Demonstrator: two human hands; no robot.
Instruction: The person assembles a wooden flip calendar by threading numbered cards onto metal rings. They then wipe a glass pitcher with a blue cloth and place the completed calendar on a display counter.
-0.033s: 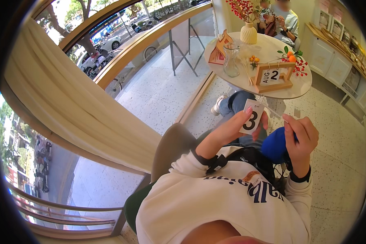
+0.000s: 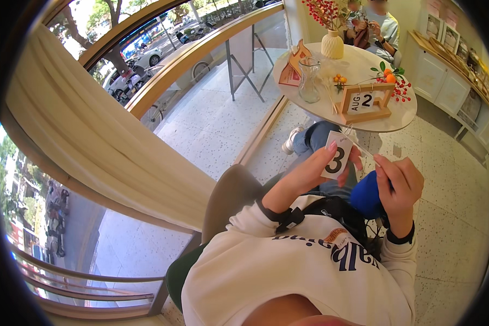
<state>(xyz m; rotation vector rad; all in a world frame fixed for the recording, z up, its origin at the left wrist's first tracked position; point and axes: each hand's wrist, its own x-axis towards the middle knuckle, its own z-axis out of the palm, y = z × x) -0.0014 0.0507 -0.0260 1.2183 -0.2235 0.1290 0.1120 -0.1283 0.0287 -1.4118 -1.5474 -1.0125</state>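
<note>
My left hand (image 2: 315, 165) is closed on a white number card (image 2: 338, 156) with a large black numeral, thumb on its face and fingers behind. Small metal rings (image 2: 347, 129) show at the card's top edge. To the right, my right hand (image 2: 400, 182) pinches the end of a thin white card (image 2: 366, 150), seen nearly edge-on and reaching toward the rings. Beyond both hands, a wooden desk calendar frame (image 2: 365, 103) stands on the round table (image 2: 320, 110), with other cards hanging in it. A blue rounded thing (image 2: 365, 195) sits behind my right hand.
On the table are a glass vase (image 2: 309, 81), a cream vase (image 2: 332, 45) with red berries, an orange folded card (image 2: 297, 58) and a sprig with orange fruit (image 2: 389, 77). Two people sit beyond it. A curtain (image 2: 98, 130) and window are on the left.
My right hand has shifted slightly left, toward my left hand, and the thin card it pinches has turned a little. The number card in my left hand has tilted slightly.
</note>
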